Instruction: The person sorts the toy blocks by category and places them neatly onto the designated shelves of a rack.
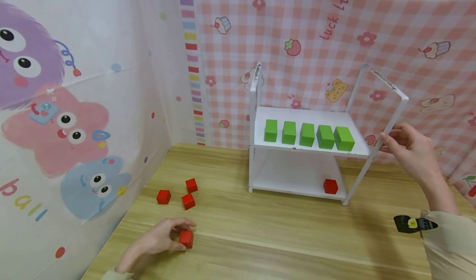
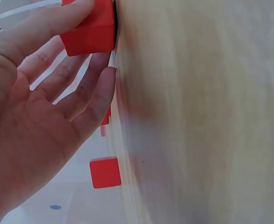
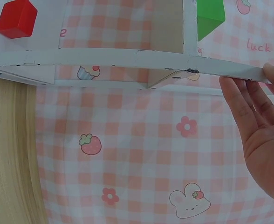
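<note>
On the wooden surface (image 1: 260, 242) stands a white rack (image 1: 301, 114), its post pinched by the right hand (image 1: 414, 149). The left hand (image 1: 158, 238) has thumb and fingers bent around a red block (image 1: 186, 239), near three loose red cubes (image 1: 188, 201). Picking up seems the step in hand; the next move likely calls for a firm pinch and lift. Cropped in the left wrist view, the block's contact with the surface is unclear.

L hand (image 2: 34, 126) grips red blk (image 2: 92, 35), thumb (image 2: 48, 25) on near side, fingers (image 2: 99, 95) beyond, close to wood tbl (image 2: 202, 116). 2nd red blk (image 2: 105, 172) far left on tbl; 3rd red blk (image 2: 107, 116) mostly hidden behind fingers.
</note>
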{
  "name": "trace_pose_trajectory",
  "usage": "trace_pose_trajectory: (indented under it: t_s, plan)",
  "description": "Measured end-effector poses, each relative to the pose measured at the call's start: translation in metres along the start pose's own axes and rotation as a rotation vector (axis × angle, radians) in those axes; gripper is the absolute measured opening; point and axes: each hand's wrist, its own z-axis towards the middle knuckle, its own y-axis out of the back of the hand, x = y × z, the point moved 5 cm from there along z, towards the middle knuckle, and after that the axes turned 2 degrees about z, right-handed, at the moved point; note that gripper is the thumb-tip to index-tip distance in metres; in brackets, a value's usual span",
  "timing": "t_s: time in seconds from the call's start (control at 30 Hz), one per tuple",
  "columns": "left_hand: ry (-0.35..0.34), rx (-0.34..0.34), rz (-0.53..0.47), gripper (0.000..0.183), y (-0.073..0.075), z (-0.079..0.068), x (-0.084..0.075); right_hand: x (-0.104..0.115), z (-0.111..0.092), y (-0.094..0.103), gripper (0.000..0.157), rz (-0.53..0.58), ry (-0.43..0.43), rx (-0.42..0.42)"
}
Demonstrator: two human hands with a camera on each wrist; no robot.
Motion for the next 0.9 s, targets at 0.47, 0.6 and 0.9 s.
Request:
trace_pose_trajectory:
  t_s: [0.47, 0.6, 0.9]
  plan:
    - [-0.025, -0.076, 0.010, 0.042, -0.007, 0.024, -0.021, -0.001, 0.000, 0.001, 0.023, -0.006, 0.017, -0.018]
    - [-0.091, -0.155, 0.057, 0.041, -0.016, 0.040, -0.035, -0.001, 0.000, 0.000, 0.024, 0.002, 0.016, -0.016]
    - [-0.166, -0.227, 0.033, 0.034, -0.036, 0.081, -0.069, 0.000, 0.000, 0.000, 0.027, 0.012, 0.012, -0.007]
